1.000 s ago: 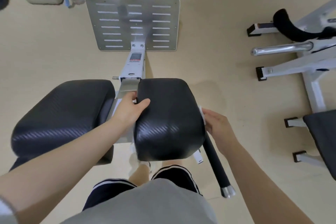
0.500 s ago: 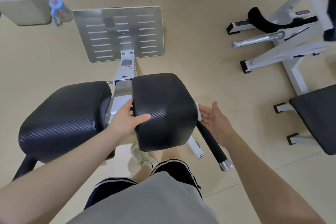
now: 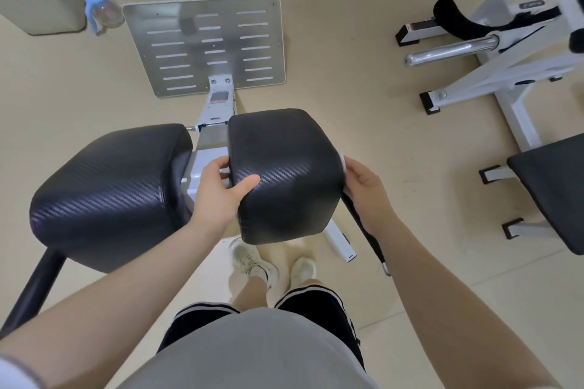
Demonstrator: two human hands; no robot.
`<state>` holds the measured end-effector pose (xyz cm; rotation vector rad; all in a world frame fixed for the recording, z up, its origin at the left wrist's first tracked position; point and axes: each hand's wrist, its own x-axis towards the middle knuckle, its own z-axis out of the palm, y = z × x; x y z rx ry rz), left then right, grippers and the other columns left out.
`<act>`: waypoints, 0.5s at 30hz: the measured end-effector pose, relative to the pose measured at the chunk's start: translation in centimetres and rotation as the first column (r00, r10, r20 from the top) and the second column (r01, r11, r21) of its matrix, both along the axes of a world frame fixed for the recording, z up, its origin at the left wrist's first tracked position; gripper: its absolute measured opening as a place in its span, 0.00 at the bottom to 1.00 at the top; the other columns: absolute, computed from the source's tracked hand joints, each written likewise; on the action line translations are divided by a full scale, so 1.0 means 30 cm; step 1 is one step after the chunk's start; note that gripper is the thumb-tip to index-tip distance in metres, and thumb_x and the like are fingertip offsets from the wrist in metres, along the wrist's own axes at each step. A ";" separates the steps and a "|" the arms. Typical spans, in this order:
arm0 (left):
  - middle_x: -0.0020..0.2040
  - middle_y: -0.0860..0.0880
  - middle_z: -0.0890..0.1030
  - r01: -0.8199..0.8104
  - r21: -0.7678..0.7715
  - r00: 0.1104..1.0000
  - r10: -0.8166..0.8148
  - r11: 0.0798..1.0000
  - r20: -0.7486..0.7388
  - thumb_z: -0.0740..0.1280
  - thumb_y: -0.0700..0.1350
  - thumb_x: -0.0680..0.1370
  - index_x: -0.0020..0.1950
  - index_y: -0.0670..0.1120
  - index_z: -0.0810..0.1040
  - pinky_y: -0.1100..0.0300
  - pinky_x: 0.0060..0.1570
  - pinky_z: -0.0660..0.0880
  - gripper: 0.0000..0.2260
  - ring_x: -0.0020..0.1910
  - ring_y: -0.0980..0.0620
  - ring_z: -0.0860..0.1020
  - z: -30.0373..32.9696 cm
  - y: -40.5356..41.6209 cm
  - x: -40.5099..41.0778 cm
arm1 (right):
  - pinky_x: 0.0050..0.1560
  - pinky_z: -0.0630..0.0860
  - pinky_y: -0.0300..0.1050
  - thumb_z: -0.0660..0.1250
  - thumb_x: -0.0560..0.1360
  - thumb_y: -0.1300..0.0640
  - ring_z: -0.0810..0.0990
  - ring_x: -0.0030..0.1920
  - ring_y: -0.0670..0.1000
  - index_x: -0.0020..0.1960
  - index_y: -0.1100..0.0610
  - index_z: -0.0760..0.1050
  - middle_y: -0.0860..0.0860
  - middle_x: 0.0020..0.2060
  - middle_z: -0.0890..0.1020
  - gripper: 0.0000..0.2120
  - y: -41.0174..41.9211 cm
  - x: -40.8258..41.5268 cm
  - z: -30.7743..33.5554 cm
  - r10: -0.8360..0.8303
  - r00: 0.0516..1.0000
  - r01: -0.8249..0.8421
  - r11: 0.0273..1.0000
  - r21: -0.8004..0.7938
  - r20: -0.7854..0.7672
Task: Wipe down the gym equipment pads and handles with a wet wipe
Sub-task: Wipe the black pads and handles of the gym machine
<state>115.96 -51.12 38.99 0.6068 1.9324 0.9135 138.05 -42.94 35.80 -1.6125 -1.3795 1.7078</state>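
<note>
left hand (image 3: 218,189) grips the inner edge of the right pad (image 3: 284,174), thumb on top, fingers curled into the gap btwn the two pads, steadying it. right hand (image 3: 366,193) presses a white wet wipe (image 3: 341,158) against the pad's outer side face, fingers fairly straight behind it w/ only a sliver of wipe showing. black handle (image 3: 363,227) runs down just below that hand. to do this well imo: keep the left hand bracing so the pad doesn't swing, drag the wipe flat along the whole side, then over top & front corners, then down the handle. left pad (image 3: 110,186) likely still needs a pass.
</note>
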 end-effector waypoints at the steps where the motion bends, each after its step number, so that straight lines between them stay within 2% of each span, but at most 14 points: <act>1: 0.59 0.52 0.74 -0.003 0.012 1.000 0.003 1.000 -0.003 0.70 0.46 0.74 0.68 0.46 0.67 0.61 0.52 0.70 0.24 0.54 0.53 0.73 -0.007 -0.005 0.004 | 0.60 0.74 0.50 0.59 0.80 0.58 0.79 0.55 0.54 0.57 0.46 0.79 0.54 0.52 0.82 0.13 -0.032 0.013 -0.006 -0.002 1.000 0.002 1.000 0.007 0.031; 3: 0.62 0.51 0.75 -0.023 0.031 1.000 0.024 0.999 -0.015 0.69 0.46 0.74 0.68 0.46 0.68 0.59 0.54 0.72 0.23 0.56 0.52 0.74 -0.022 -0.014 0.014 | 0.58 0.73 0.47 0.60 0.78 0.61 0.80 0.53 0.52 0.54 0.48 0.79 0.53 0.49 0.82 0.13 -0.109 0.038 -0.039 -0.026 0.993 0.026 1.000 -0.002 0.119; 6: 0.63 0.50 0.74 -0.048 0.034 0.998 0.049 0.998 -0.033 0.69 0.47 0.74 0.68 0.47 0.68 0.60 0.55 0.72 0.23 0.58 0.52 0.74 -0.034 -0.017 0.022 | 0.58 0.70 0.40 0.60 0.78 0.63 0.78 0.53 0.48 0.63 0.55 0.75 0.47 0.47 0.80 0.15 -0.200 0.052 -0.079 -0.043 0.964 0.067 0.994 -0.084 0.263; 9: 0.61 0.50 0.75 -0.066 0.035 0.998 0.067 0.997 -0.014 0.70 0.47 0.74 0.66 0.46 0.69 0.60 0.55 0.72 0.23 0.57 0.52 0.74 -0.044 -0.016 0.014 | 0.59 0.70 0.41 0.60 0.78 0.65 0.77 0.54 0.49 0.63 0.59 0.75 0.47 0.45 0.79 0.15 -0.219 0.039 -0.099 -0.126 0.963 0.158 0.980 -0.122 0.238; 11: 0.59 0.50 0.77 -0.114 0.055 0.993 0.115 0.992 -0.010 0.71 0.47 0.73 0.65 0.45 0.71 0.58 0.55 0.73 0.22 0.56 0.50 0.75 -0.043 -0.024 0.029 | 0.55 0.71 0.41 0.60 0.77 0.64 0.77 0.49 0.48 0.58 0.58 0.78 0.51 0.42 0.80 0.13 -0.191 0.026 -0.067 -0.189 0.967 0.202 0.978 -0.060 0.172; 13: 0.59 0.49 0.77 -0.178 0.058 0.984 0.179 0.982 -0.011 0.70 0.48 0.73 0.64 0.44 0.71 0.58 0.55 0.73 0.22 0.56 0.50 0.76 -0.050 -0.037 0.058 | 0.45 0.70 0.42 0.60 0.77 0.60 0.73 0.39 0.48 0.47 0.56 0.79 0.54 0.35 0.76 0.09 -0.138 0.012 -0.029 -0.180 0.975 0.172 0.983 0.069 0.131; 15: 0.61 0.50 0.76 -0.251 0.082 0.967 0.247 0.964 0.054 0.69 0.48 0.75 0.66 0.46 0.69 0.61 0.57 0.70 0.22 0.58 0.52 0.74 -0.052 -0.081 0.106 | 0.40 0.67 0.44 0.58 0.74 0.58 0.67 0.36 0.47 0.37 0.54 0.75 0.47 0.31 0.69 0.09 -0.089 0.016 0.002 -0.123 0.987 0.105 0.981 0.163 0.106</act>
